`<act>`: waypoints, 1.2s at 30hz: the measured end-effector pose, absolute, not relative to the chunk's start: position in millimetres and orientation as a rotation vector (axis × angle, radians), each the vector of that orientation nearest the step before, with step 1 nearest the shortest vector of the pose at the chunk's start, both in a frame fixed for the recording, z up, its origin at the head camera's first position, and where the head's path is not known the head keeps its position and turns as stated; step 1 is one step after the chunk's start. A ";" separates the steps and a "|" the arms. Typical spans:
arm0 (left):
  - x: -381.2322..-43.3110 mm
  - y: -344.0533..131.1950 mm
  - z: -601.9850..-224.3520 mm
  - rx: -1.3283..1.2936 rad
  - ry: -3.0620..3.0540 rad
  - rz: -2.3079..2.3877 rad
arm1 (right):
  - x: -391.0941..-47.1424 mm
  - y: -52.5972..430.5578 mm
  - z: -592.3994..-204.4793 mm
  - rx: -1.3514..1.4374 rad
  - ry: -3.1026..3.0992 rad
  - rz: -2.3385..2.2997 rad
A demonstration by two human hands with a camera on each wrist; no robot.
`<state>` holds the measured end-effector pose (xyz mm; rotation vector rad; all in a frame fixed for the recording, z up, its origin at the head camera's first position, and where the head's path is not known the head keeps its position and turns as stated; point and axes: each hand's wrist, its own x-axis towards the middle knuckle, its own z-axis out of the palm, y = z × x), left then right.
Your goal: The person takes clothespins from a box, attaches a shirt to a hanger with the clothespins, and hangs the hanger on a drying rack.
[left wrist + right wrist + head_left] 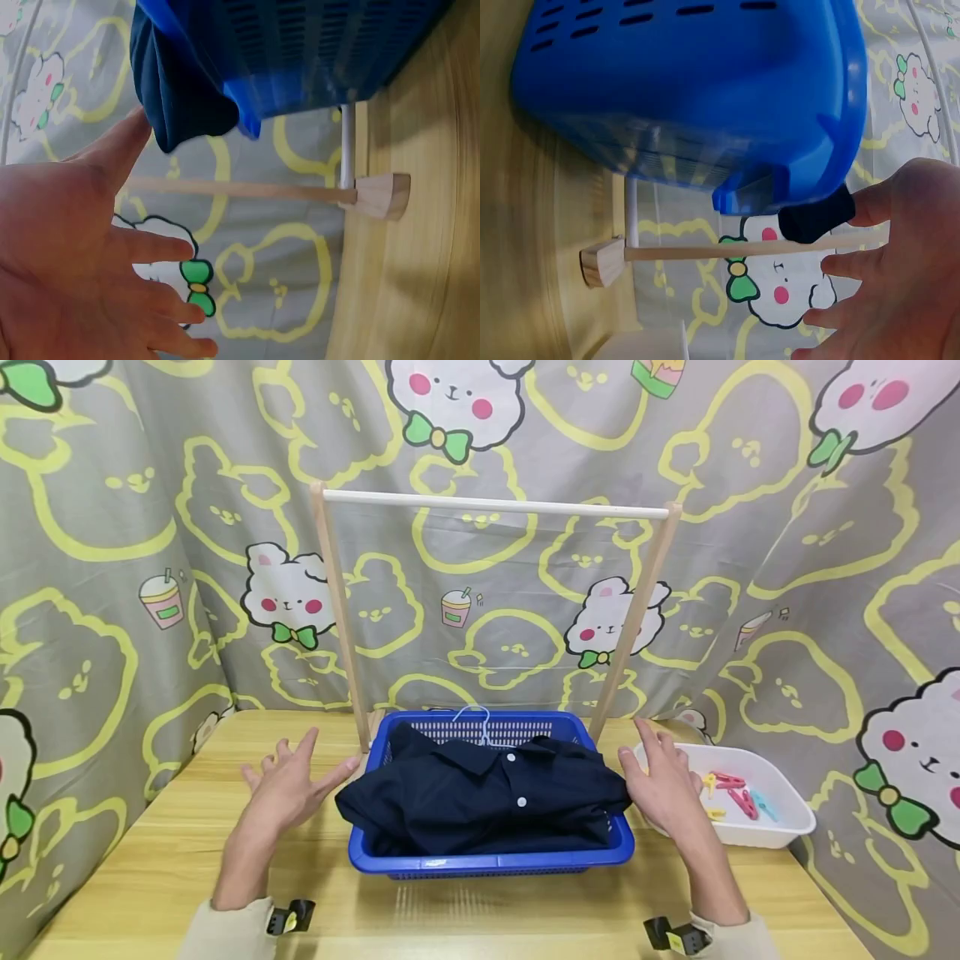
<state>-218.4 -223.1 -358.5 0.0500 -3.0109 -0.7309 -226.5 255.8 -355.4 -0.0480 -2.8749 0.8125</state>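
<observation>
Left hand (288, 785), one: fingers spread wide, holding nothing. Right hand (667, 785), one: likewise wide and without a load. Dark shirt (457, 802), one: between the two hands, its ends near both thumbs; we cannot tell whether either thumb touches it. It lies bunched across the blue basket (491, 862), which bears its weight; its ends overhang the rim, we judge, because it is wider than the basket. Pale hanger (485, 727), one: between the hands, hook upright at the collar; we presume the hidden part lies inside the shirt. Wooden rack (495, 504), one: beyond the fingertips, kept upright by its feet. White tray (772, 837), one: outside the right fingers, its walls keeping the coloured clothespins (742, 803) together.
</observation>
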 end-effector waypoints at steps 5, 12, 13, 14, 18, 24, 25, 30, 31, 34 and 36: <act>-215.5 -209.9 -356.6 -0.015 -3.003 -0.786 | -224.3 249.4 -354.8 0.000 -2.877 0.859; -209.1 -190.6 -353.3 -0.115 -3.018 -0.891 | -223.2 241.4 -356.6 0.090 -2.862 0.938; -208.5 -188.7 -352.5 -0.123 -3.028 -0.910 | -222.7 239.8 -356.5 0.101 -2.862 0.941; -207.9 -186.8 -351.6 -0.133 -3.038 -0.921 | -222.2 238.4 -356.6 0.116 -2.860 0.939; -206.0 -181.6 -350.6 -0.188 -3.049 -0.980 | -220.8 233.9 -356.8 0.156 -2.874 0.913; -205.1 -174.0 -352.4 -0.248 -3.045 -1.006 | -219.1 228.0 -354.4 0.185 -2.921 0.904; -205.0 -173.1 -352.4 -0.256 -3.048 -1.003 | -219.1 226.9 -354.4 0.194 -2.929 0.904; -205.1 -170.6 -353.1 -0.281 -3.062 -0.992 | -219.3 221.8 -358.0 0.245 -2.980 0.898; -205.3 -170.6 -353.6 -0.283 -3.065 -0.987 | -219.5 220.9 -359.1 0.255 -2.989 0.902; -206.1 -170.9 -354.9 -0.291 -3.072 -0.971 | -219.7 219.3 -361.6 0.279 -3.007 0.913; -206.7 -171.2 -355.3 -0.300 -3.074 -0.955 | -219.8 218.9 -362.2 0.277 -3.017 0.937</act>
